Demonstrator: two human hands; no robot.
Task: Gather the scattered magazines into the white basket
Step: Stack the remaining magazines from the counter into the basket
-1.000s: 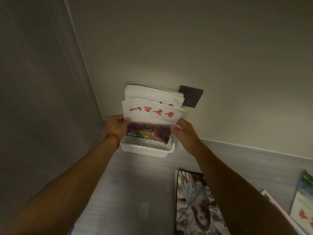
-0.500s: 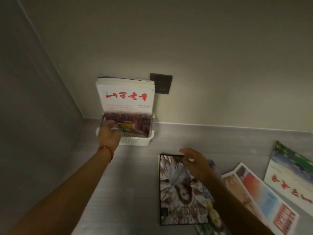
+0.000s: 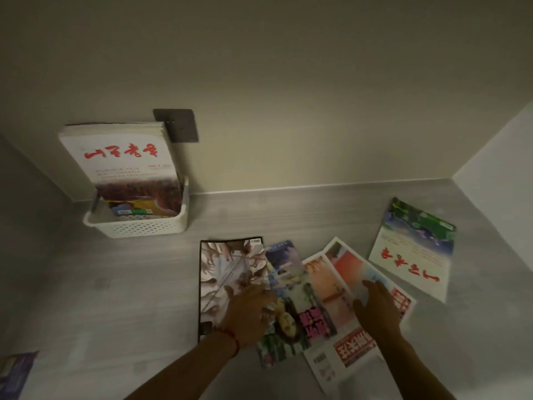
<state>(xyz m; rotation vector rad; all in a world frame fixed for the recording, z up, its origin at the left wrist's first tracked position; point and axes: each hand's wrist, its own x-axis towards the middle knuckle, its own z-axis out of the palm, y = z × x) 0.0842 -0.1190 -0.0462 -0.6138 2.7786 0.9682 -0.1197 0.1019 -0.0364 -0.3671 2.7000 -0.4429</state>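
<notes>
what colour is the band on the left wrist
Red: a thin cord-like band around the left wrist, showing best in the head view, the only view.

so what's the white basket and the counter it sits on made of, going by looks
The white basket looks like moulded plastic with a matte finish: its wall is pierced by a regular grid of small holes and the rim is thick and rounded. The counter looks like grey laminate or wood-effect board, given its faint streaky grain and dull sheen; which one is unclear.
</notes>
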